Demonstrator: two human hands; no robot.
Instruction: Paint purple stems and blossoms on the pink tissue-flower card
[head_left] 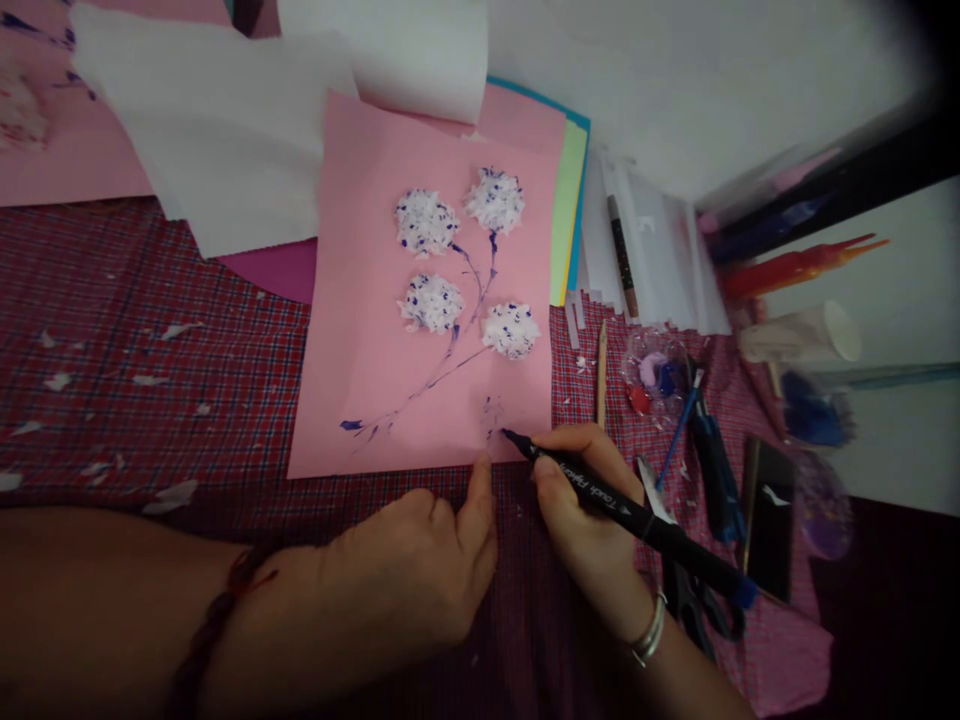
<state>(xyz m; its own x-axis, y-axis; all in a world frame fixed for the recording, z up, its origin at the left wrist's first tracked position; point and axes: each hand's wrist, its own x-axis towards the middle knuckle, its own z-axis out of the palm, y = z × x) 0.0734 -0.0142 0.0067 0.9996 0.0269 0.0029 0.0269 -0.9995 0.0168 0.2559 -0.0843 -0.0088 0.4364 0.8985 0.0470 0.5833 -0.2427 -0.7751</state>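
Observation:
My right hand [589, 500] grips a black marker [622, 515] with a blue end, its tip at the lower right of a pink sheet of paper [360, 380], beside small dark marks. My left hand [420, 560] has its index finger stretched to the sheet's lower edge, near the marker tip; the other fingers are curled and hold nothing visible. On the sheet are several white, crumpled-paper flower heads [426, 222] dotted with purple. Purple painted stems [427, 383] join them and run down to the lower left.
Beyond the sheet lie white paper [247, 130] and coloured sheets [571, 210]. To the right are a pencil [601, 375], a glitter pen [622, 255], a paint palette [652, 370], a blue brush [679, 430], a cutter [716, 475], scissors [694, 600] and a phone [769, 520]. Paper scraps dot the checked cloth [247, 380].

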